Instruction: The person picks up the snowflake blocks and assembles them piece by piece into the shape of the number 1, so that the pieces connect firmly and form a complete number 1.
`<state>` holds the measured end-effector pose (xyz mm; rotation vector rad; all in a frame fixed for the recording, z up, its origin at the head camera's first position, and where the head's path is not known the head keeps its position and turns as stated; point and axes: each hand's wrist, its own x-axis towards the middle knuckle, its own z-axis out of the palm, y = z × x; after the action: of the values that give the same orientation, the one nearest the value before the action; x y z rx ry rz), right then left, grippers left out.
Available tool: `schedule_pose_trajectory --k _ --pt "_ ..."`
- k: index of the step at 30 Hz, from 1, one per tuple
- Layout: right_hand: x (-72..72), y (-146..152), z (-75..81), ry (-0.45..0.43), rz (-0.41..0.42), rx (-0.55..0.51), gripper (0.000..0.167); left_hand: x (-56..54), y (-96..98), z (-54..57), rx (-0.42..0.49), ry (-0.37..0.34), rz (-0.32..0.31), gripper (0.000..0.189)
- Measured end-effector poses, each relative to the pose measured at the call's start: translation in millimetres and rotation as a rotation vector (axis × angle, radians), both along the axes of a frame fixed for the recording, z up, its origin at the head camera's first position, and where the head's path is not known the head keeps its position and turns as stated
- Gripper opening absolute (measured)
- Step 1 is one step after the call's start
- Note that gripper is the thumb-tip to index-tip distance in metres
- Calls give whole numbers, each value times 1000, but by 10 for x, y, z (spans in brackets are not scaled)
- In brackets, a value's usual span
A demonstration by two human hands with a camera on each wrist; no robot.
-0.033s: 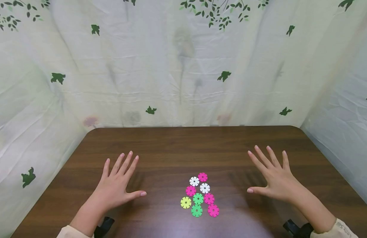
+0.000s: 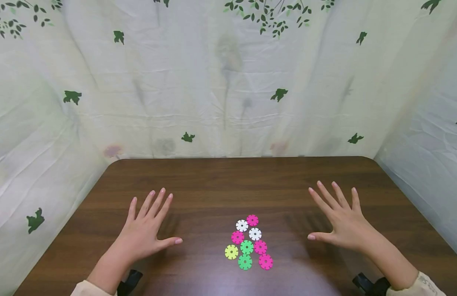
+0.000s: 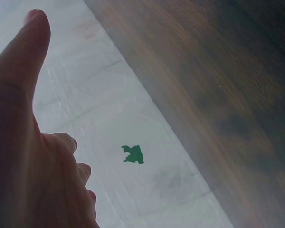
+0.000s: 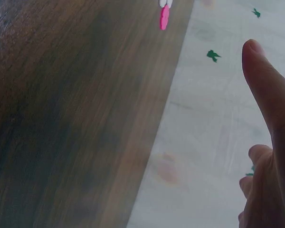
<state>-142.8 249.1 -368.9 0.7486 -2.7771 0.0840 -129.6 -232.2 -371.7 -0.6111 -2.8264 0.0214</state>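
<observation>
Small round notched plastic discs lie flat in a loose cluster near the table's middle. Several are pink, such as the disc [image 2: 265, 262] at the near right. Two are white, one being the white disc [image 2: 255, 234]; two are green, among them the green disc [image 2: 245, 262]. A single yellow disc [image 2: 231, 252] is on the left side. My left hand [image 2: 144, 232], fingers spread, is held left of the cluster and touches none of it. To the right, my right hand [image 2: 344, 226] is spread likewise, holding nothing. The right wrist view catches a pink disc [image 4: 164, 18] at its top edge.
The brown wooden table [image 2: 198, 185] has rounded far corners. Behind it and along both sides hangs a whitish cloth [image 2: 213, 115] with green leaf and bird shapes. A dark strap [image 2: 130, 283] is at my left wrist, another dark strap [image 2: 372, 284] at my right.
</observation>
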Motion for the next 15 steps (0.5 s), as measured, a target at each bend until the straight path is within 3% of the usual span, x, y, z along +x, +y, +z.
schedule_pose_trajectory --k 15 --pt "-13 -22 24 11 29 -10 104 20 -8 -8 1 17 -5 103"
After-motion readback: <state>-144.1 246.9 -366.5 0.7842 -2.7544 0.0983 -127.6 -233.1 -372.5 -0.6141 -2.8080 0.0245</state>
